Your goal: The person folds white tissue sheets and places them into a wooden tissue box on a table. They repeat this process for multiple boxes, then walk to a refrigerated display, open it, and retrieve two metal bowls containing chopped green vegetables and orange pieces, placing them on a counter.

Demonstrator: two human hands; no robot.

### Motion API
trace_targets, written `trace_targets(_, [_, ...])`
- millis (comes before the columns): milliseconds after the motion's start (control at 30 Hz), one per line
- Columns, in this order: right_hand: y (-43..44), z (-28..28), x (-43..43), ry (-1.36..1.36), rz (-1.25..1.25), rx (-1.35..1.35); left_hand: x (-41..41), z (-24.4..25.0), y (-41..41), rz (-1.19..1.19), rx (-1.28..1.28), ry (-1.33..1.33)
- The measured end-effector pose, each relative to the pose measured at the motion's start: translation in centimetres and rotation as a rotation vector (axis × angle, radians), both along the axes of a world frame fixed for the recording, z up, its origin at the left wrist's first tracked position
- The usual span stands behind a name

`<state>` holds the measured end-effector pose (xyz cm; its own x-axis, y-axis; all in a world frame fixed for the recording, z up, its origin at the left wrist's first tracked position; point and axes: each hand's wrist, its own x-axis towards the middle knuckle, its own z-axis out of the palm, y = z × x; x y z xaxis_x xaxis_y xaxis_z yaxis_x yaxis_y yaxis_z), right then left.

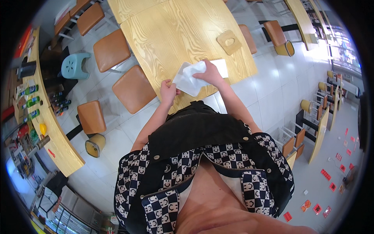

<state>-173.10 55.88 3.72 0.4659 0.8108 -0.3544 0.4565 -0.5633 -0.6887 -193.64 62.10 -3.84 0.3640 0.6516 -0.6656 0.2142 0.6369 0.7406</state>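
Just above the near end of a wood-grain table (pixel 163 35), my left hand (pixel 169 93) pinches the left edge of a flat, translucent white piece (pixel 187 84) with rounded corners. It looks like thin plastic, but I cannot tell exactly. My right hand (pixel 211 73) holds a crumpled white tissue or cloth (pixel 195 69) against its upper face. Part of the piece is hidden under the tissue. Behind my right hand, a white rectangular object (pixel 221 68) lies on the tabletop. Farther off sits a square wooden piece (pixel 229 42) with an oval opening.
Brown padded chairs (pixel 134 89) line the table's left side, with a light-blue plastic stool (pixel 75 66) beyond. A wooden counter (pixel 62 152) at left carries green bottles (pixel 32 101). Yellowish bins stand on the tiled floor, one at left (pixel 95 145), another at upper right (pixel 285 49).
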Motion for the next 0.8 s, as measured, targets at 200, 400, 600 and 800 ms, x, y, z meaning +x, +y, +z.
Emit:
trace_targets(200, [-1.8,2.9,1.1,0.686,-0.447,0.305,3.1,0.6,4.2,0.118,0.012,-0.02])
trace_targets(400, [-4.1,3.6,0.5,0.616,-0.56,0.418,3.2,3.7,4.1,0.099,0.289,-0.08])
trace_targets(600, [-5.9,4.9,-2.1,0.546,-0.435,0.437,5.0,9.0,-1.4,-0.343,-0.211,-0.548])
trace_targets(800, [-8.1,6.4,-3.1,0.229,-0.23,0.44,4.5,8.9,-2.1,-0.462,0.046,-0.539])
